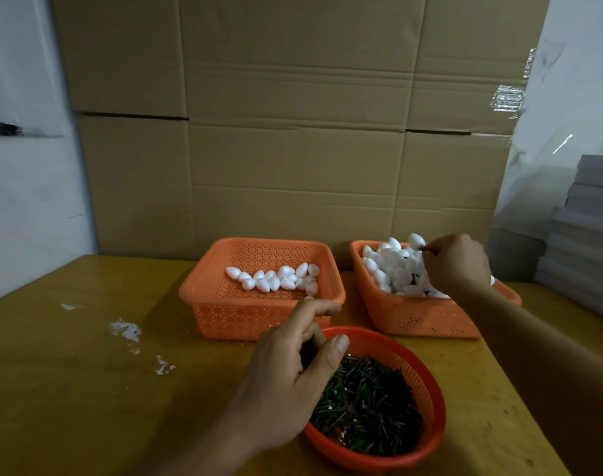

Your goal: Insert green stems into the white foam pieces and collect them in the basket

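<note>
A round red bowl (430, 383) near the table's front holds a heap of short green stems (368, 407). My left hand (293, 372) hovers over the bowl's left rim with thumb and index finger spread and the other fingers loosely curled. No stem shows between its fingers. The middle orange basket (197, 286) contains a row of plain white foam pieces (276, 278). The right orange basket (423, 321) is piled with foam pieces (392, 269), some with dark stems. Above that pile my right hand (458, 266) pinches the stem of one foam piece (416, 240).
Everything stands on a yellow wooden table (87, 389) with white crumbs (126, 329) on its left part. A cardboard wall (293, 132) rises right behind the baskets. A stack of grey flat boxes (588, 235) sits at the far right.
</note>
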Tool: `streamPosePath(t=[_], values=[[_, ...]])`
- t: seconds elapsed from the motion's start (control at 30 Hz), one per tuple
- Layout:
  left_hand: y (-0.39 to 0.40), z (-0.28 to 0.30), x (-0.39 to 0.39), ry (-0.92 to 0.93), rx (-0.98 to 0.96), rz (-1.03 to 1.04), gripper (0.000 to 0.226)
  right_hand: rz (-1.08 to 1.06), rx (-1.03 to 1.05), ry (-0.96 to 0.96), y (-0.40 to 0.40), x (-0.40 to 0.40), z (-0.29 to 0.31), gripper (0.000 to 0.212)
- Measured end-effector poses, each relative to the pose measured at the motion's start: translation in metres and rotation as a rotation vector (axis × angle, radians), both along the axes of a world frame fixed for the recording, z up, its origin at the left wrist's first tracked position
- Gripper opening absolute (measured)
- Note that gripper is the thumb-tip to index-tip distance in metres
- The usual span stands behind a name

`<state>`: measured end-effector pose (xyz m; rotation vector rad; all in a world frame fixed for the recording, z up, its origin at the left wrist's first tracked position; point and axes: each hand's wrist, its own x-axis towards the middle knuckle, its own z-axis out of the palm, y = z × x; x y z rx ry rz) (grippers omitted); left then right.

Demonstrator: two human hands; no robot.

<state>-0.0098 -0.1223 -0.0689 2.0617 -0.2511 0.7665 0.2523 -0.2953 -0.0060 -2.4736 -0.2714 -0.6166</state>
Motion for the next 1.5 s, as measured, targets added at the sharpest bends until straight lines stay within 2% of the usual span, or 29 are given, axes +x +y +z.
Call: streamPosePath(t=[0.17,0.3,0.43,0.53,0.6,0.7,0.8,0.93,1.03,1.13,1.2,1.27,1.4,1.5], values=[[0.0,0.001,0.0,-0.013,0.016,0.011,0.04,-0.006,-0.077,-0.016,0.007,0.004,0.001,0.019],[0.0,0.001,0.0,-0.01,0.025,0.016,0.037,-0.001,-0.054,-0.047,0.007,0.006,0.0,0.017],[-0.002,0.002,-0.002,-0.014,0.03,0.019,0.032,0.011,-0.005,-0.036,0.005,0.002,0.001,0.024],[-0.003,0.003,-0.003,-0.015,0.025,0.01,0.027,0.027,0.052,-0.064,0.001,-0.008,0.004,0.015],[-0.004,0.004,-0.003,-0.017,0.018,-0.007,0.023,0.053,0.096,-0.098,-0.002,-0.017,0.006,0.018],[-0.003,0.003,-0.002,-0.019,0.01,-0.003,0.034,0.114,0.216,-0.127,-0.005,-0.038,0.007,0.02],[-0.002,0.002,0.001,-0.056,0.036,0.089,0.045,0.2,0.369,-0.121,-0.008,-0.067,0.004,0.015],[0.002,0.003,0.003,-0.069,0.004,0.16,0.051,0.336,0.449,-0.099,-0.01,-0.108,-0.007,0.012],[0.008,0.008,0.003,-0.038,-0.077,0.158,0.046,0.45,0.457,-0.067,-0.007,-0.133,-0.02,0.017],[0.021,0.016,0.01,-0.044,-0.054,0.241,0.032,0.569,0.378,0.024,-0.005,-0.148,-0.035,0.016],[0.035,0.025,0.021,0.012,-0.023,0.29,0.018,0.614,0.257,0.048,-0.004,-0.154,-0.043,0.019],[0.049,0.035,0.037,0.093,0.026,0.337,0.014,0.627,0.191,0.04,-0.005,-0.157,-0.046,0.022],[0.066,0.058,0.087,0.254,0.224,0.434,0.013,0.628,0.173,0.0,-0.005,-0.159,-0.045,0.028],[0.074,0.068,0.124,0.478,0.281,0.423,0.014,0.635,0.181,-0.026,-0.004,-0.162,-0.045,0.032]])
